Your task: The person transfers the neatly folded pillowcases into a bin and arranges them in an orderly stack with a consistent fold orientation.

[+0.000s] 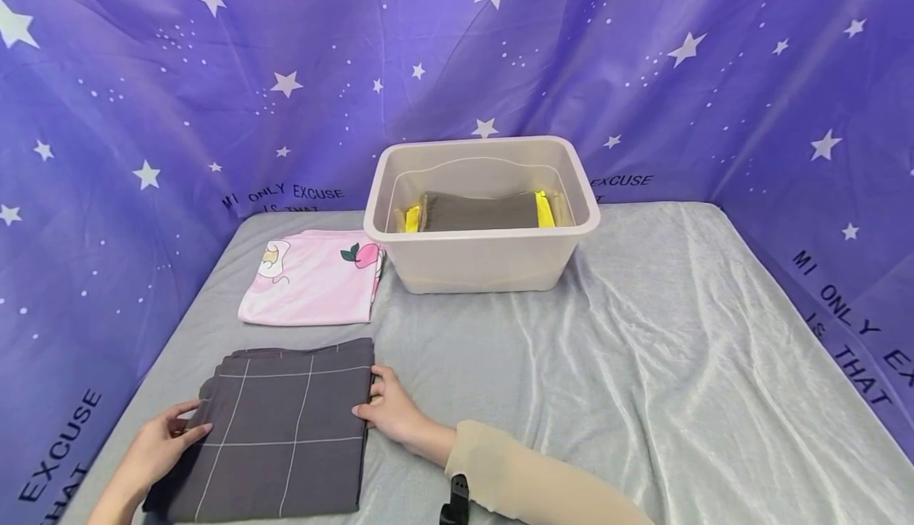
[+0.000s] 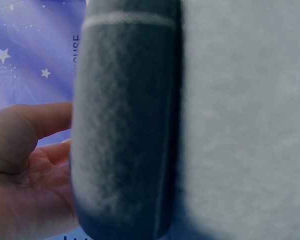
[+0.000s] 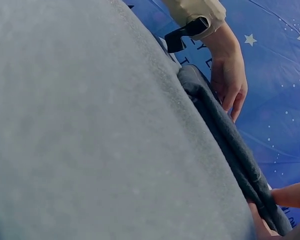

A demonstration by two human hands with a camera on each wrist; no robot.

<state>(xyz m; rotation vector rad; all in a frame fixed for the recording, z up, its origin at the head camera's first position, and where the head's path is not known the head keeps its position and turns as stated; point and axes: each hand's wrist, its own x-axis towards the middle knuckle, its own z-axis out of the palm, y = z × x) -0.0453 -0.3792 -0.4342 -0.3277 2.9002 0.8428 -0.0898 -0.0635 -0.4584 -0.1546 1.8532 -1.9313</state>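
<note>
From my head, a grey cover [image 1: 678,335] spreads under my hands, with star-printed purple curtains [image 1: 428,41] around. One checked cloth [image 1: 271,430] lies folded between my left hand [image 1: 151,447] and right hand [image 1: 398,412], each pinching an edge; beyond them are one pink cloth [image 1: 314,291] and one bin [image 1: 485,263].

At my left wrist, blurred fabric hides my fingertips; their reach is hard to judge.

At my right wrist, both hands meet the cloth's edge.
</note>
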